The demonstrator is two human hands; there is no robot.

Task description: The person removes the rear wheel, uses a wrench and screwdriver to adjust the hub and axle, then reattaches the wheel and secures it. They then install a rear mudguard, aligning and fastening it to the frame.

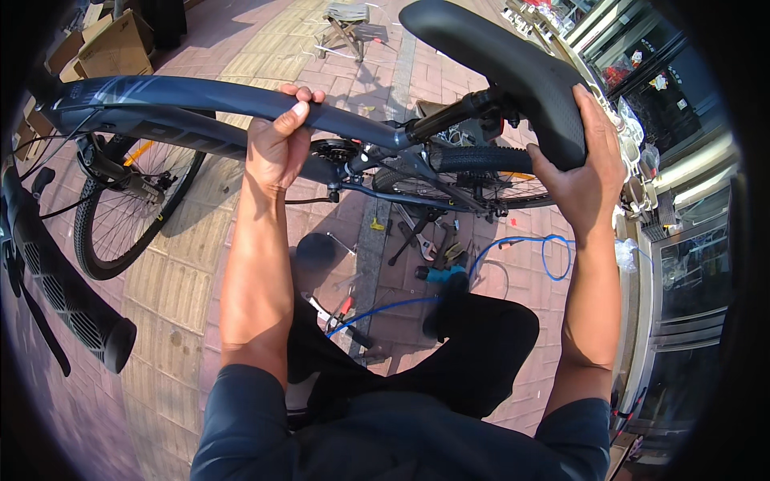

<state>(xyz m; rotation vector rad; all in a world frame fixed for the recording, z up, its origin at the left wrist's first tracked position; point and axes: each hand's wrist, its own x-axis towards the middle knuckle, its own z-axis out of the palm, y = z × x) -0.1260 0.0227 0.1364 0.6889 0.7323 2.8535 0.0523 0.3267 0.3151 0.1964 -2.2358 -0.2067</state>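
Note:
A dark blue bicycle frame (192, 96) stretches across the view, front wheel on the left and rear wheel on the right. My left hand (279, 144) is closed around the top tube, the thumb lying over it and fingertips showing on the far side. With my right hand (587, 164) I grip the rear end of the black saddle (497, 64), thumb on one side and fingers on the other. Under the saddle, the black seatpost (445, 116) runs into the frame. A black handlebar grip (72, 289) with a brake lever is at the far left.
Loose hand tools (425, 240) and a teal power tool (441, 273) lie on the paving beside my legs. A blue hose (521, 239) loops across the ground. Cardboard boxes (112, 44) stand far left, a folding stool (345, 24) behind the bicycle, and a glass shopfront (694, 272) at right.

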